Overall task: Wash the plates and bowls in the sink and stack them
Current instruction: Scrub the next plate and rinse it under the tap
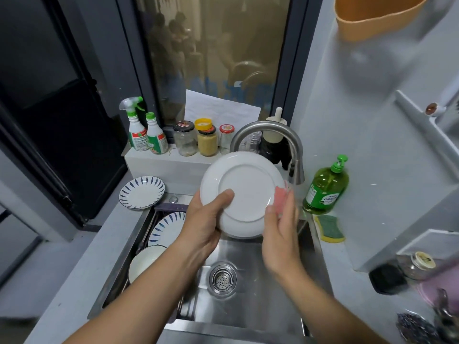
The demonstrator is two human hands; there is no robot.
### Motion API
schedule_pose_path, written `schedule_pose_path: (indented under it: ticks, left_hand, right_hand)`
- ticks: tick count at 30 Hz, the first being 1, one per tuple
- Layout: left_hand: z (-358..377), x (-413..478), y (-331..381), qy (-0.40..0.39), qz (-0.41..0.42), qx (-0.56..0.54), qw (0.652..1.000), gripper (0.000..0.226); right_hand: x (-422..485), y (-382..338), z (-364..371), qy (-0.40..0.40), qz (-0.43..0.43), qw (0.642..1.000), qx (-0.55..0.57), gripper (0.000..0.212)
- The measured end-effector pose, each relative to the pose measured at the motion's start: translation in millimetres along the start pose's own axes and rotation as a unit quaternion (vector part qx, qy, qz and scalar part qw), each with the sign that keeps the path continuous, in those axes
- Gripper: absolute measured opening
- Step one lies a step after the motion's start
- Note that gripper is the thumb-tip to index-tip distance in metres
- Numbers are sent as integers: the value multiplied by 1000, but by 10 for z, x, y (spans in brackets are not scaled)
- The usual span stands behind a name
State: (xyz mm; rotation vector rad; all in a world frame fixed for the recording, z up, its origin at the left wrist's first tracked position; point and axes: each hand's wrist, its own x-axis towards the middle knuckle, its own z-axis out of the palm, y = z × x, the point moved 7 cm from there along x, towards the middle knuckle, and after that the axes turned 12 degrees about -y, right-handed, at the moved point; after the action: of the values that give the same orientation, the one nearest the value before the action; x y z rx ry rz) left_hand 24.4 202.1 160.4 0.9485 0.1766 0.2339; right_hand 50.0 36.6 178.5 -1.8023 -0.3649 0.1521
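White plate (pixel 244 194): round, smooth and glossy, tilted on edge with its underside and raised foot ring toward the viewer, held just below and in front of the faucet (pixel 273 130), a curved gooseneck of brushed steel. The left hand (pixel 208 219) grips the plate's lower left rim, thumb flat on the underside; the right hand (pixel 280 234) holds a pink cloth (pixel 282 197) pressed to the plate's right rim, so the two hands sit apart, one at each side. Below the faucet lies the sink (pixel 260 306), a rectangular stainless-steel basin with a round perforated drain strainer (pixel 222 279). To the faucet's lower left, inside the sink, a blue-patterned plate (pixel 167 227) and a white bowl (pixel 144 261); left of the faucet, on the grey desk (pixel 82 259), a second patterned plate (pixel 141 192). Right of the faucet, a translucent green pump bottle (pixel 325 187) and a green-and-yellow scouring pad (pixel 330 228)
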Motion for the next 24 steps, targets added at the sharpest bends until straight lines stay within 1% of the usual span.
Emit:
schedule_pose_path:
  ticks: [2, 3, 4, 5, 8, 10, 12, 14, 17, 18, 20, 22, 23, 24]
  left_hand:
    - [-74, 13, 26, -2, 15, 21, 1000, 52]
    - [-103, 4, 24, -7, 14, 39, 999, 53]
    - [-132, -13, 18, -12, 11, 58, 998, 54]
    - [-149, -25, 19, -18, 11, 82, 996, 54]
    - [-262, -68, 106, -26, 22, 158, 987, 59]
    - [-367, -67, 201, -45, 28, 217, 975, 57]
    - [-466, -72, 274, -63, 16, 262, 963, 55]
    - [-619, -55, 324, -79, 0, 300, 951, 55]
    - [-960, 28, 390, -81, -15, 339, 937, 59]
    - [-1072, 50, 385, -92, -30, 330, 939, 64]
    - [-1253, 69, 403, -111, -62, 299, 946, 82]
    - [-1525, 159, 453, -127, -90, 276, 949, 99]
    - [-1651, 236, 488, -124, -99, 266, 951, 102]
    - [-1830, 348, 505, -112, -107, 248, 956, 99]
  right_hand:
    - [-146, 121, 80, -23, 30, 998, 52, 52]
    - [-121, 198, 68, -24, 57, 992, 106, 42]
    - [-47, 283, 41, -22, 97, 982, 161, 34]
    - [36, 354, 12, -27, 142, 968, 203, 33]
    - [225, 439, 54, -93, 245, 931, 255, 57]
    - [279, 431, 134, -157, 285, 908, 262, 70]
    - [355, 426, 185, -189, 310, 892, 270, 77]
    - [463, 404, 311, -199, 316, 879, 296, 78]
    - [689, 398, 600, -161, 324, 883, 300, 74]
    - [764, 390, 716, -145, 322, 890, 287, 67]
    - [882, 397, 951, -123, 313, 904, 266, 50]
    - [1004, 476, 1234, -111, 317, 906, 256, 40]
    - [1070, 490, 1367, -108, 311, 909, 254, 38]
    - [1160, 516, 1510, -105, 304, 914, 247, 35]
